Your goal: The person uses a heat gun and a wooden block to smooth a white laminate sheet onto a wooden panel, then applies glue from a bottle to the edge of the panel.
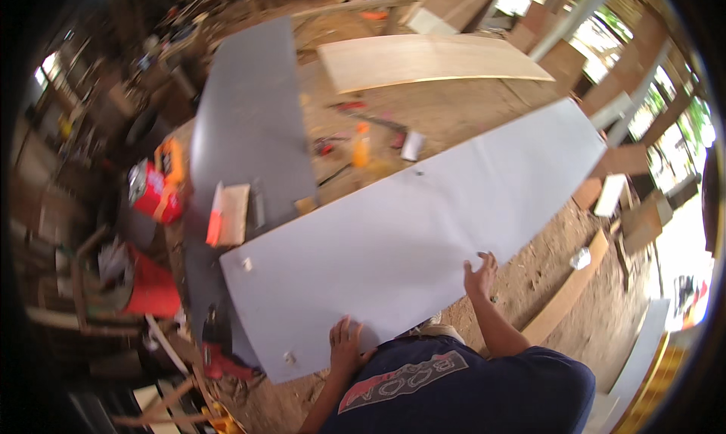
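A long light-grey panel [393, 230] lies slanting in front of me, its near edge close to my body. My left hand [345, 343] rests on this near edge, fingers stretched out over the surface. Farther right along the same edge is my right hand [480, 276], with thumb and fingers apart and curved. A small dark spot shows at its fingertips; I cannot tell what it is. Small pale pieces [246, 264] sit near the panel's left end, and a small dark piece [419, 173] lies by its far edge.
A dark grey sheet [253, 101] extends beyond the panel, bearing an orange-edged box [229, 214]. Behind are an orange bottle [361, 145], red-handled tools [327, 145] and a pale wood board [431, 62]. A drill [219, 351] is at lower left, a plank [567, 290] at right.
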Demonstrator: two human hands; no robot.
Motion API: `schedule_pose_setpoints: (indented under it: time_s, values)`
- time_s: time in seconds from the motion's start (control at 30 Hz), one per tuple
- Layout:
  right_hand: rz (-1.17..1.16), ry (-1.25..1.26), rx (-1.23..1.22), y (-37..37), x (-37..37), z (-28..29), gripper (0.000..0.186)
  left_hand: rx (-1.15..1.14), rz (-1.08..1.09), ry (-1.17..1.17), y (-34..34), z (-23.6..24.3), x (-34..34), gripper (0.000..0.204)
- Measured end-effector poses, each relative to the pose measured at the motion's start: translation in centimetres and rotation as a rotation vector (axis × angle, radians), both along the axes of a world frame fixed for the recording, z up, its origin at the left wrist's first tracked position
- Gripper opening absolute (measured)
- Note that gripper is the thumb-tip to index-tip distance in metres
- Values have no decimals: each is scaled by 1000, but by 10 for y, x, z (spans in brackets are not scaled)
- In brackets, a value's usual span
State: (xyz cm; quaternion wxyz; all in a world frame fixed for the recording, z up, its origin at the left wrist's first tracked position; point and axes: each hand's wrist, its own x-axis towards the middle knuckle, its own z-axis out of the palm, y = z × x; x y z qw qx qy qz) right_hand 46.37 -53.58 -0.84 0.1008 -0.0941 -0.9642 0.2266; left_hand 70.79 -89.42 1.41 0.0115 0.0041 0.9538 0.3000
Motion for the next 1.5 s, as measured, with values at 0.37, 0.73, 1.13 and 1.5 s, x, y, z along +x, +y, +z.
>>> schedule_pose_setpoints:
  time_s: [0.37,0.73,1.13,1.5]
  values:
    - [-507,-194,-1619,157,-54,-96,54,-414,144,55,121,-46,-37,91]
    - [-215,-150,-1694,192,-20,63,31,-327,162,66,148,94,-20,71]
    - [221,67,-916,133,-150,292,54,-167,178,0,72,323,-118,48]
    - [119,102,-954,90,-181,324,49,-429,-39,92,128,354,-250,66]
